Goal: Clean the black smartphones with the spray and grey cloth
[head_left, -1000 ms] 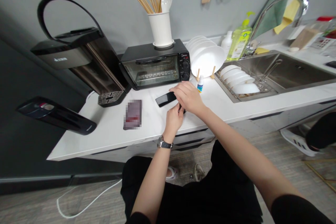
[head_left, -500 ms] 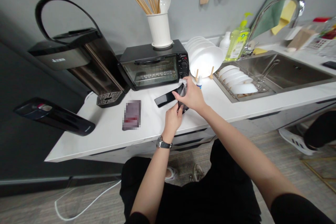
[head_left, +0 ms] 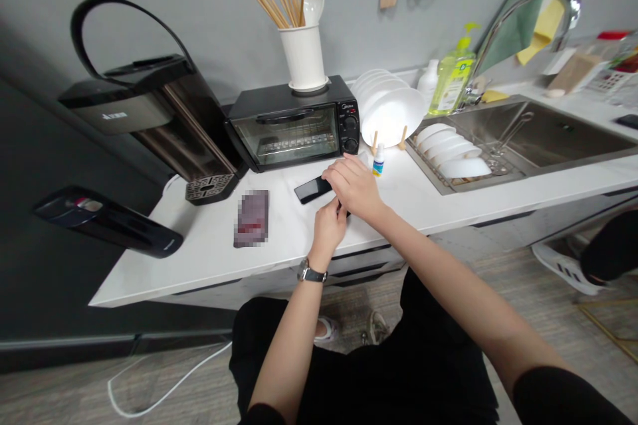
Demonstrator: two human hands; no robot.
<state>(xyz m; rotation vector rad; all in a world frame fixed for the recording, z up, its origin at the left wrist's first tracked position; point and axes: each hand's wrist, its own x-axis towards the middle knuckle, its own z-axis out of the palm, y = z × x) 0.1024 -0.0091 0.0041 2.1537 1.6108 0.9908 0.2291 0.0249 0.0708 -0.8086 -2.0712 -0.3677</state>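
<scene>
My left hand (head_left: 329,229), with a watch on its wrist, is closed with thumb and fingers on the near edge of a dark flat object (head_left: 343,211) at the counter; most of it is hidden. My right hand (head_left: 355,186) lies curled over that object. A pale, crumpled cloth-like piece (head_left: 363,158) shows beyond its knuckles. Left of the hands a glossy black, phone-like slab (head_left: 312,190) lies flat, its right end near my right fingers. A small white-topped bottle with a blue and yellow label (head_left: 379,163) stands just right of my right hand.
A toaster oven (head_left: 294,133) stands behind, topped by a white utensil holder (head_left: 302,56). Leftward are a blurred-out purplish item (head_left: 252,218), a dark flask (head_left: 109,222) and a drinks machine (head_left: 194,126). Rightward are plates (head_left: 391,116) and a sink (head_left: 548,139). Another person's shoe (head_left: 565,269) shows.
My right hand has turned palm down and slid over the dark object, covering more of it. The small bottle now shows fully. My left hand has hardly moved.
</scene>
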